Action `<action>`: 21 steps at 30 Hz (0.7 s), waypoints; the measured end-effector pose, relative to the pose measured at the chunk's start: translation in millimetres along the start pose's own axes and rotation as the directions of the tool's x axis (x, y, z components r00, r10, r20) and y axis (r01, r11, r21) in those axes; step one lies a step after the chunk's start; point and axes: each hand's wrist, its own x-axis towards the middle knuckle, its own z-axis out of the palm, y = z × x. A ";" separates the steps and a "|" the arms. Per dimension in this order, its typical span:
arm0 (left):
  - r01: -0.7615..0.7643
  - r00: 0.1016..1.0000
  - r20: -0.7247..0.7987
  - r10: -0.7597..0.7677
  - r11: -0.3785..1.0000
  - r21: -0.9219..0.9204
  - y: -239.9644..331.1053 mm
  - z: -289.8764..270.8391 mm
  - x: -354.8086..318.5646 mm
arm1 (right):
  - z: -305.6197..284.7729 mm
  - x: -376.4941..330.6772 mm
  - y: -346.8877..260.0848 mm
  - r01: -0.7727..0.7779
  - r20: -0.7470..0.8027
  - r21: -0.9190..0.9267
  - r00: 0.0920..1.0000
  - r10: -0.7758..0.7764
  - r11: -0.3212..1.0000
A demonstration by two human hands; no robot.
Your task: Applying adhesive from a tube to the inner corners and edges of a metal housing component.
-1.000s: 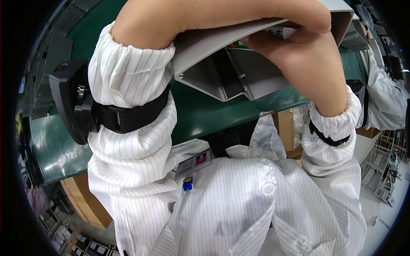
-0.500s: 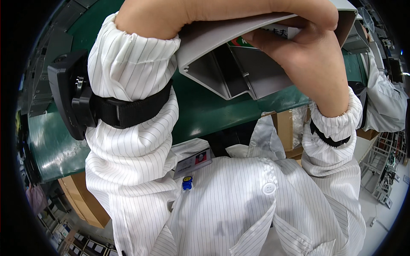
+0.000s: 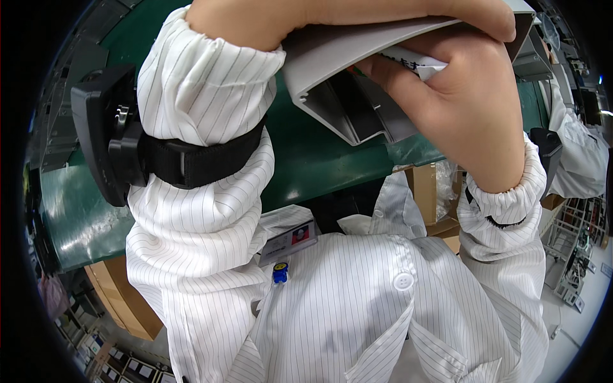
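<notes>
A grey metal housing (image 3: 370, 51), hollow and angular like an extruded profile, is tilted above the green table, its open end toward me. My left hand (image 3: 408, 9) lies across its top, with one finger or thumb bent over the far right edge; its other fingers are cut off by the picture's upper edge. Into the opening reaches my right hand (image 3: 456, 89), thumb along the inside and fingers curled out of sight. Between them shows a white printed piece (image 3: 415, 62), like a label or packet, with a little green and red. A dark strip (image 3: 354, 102) runs along the housing's inner wall.
The green tabletop (image 3: 319, 169) lies below the housing. Further grey metal parts (image 3: 533, 60) stand at the right and along the left edge. Cardboard boxes (image 3: 124, 297) are under the table. Pale cloth (image 3: 578, 153) hangs at the far right.
The housing has shifted slightly right and turned, so less of its inside shows. My right hand has moved a little lower, and the white piece now appears more bent and covered.
</notes>
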 end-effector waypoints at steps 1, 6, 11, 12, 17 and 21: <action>-0.026 1.000 0.011 0.026 0.999 0.020 -2.0 -0.7 0.8 | -0.3 0.2 -1.2 0.001 0.002 0.000 1.000 -0.001 1.000; -0.284 0.959 0.064 0.278 0.917 0.281 -16.9 3.5 10.9 | -1.7 1.5 -3.8 -0.024 0.011 0.025 1.000 0.024 0.999; -0.298 0.930 0.038 0.366 0.690 0.660 -30.5 24.0 24.0 | -2.5 0.4 -7.1 -0.108 0.036 0.091 0.994 0.105 0.990; -0.322 0.924 0.046 0.379 0.707 0.630 -30.6 23.2 20.9 | -3.0 0.4 -7.2 -0.116 0.037 0.098 0.993 0.113 0.988; -0.278 0.932 0.015 0.362 0.687 0.672 -26.4 28.4 19.3 | -3.6 0.5 -8.3 -0.126 0.040 0.091 0.992 0.123 0.988; -0.222 0.945 -0.027 0.326 0.699 0.680 -23.1 29.1 17.1 | -4.1 -0.1 -9.5 -0.141 0.046 0.101 0.990 0.137 0.985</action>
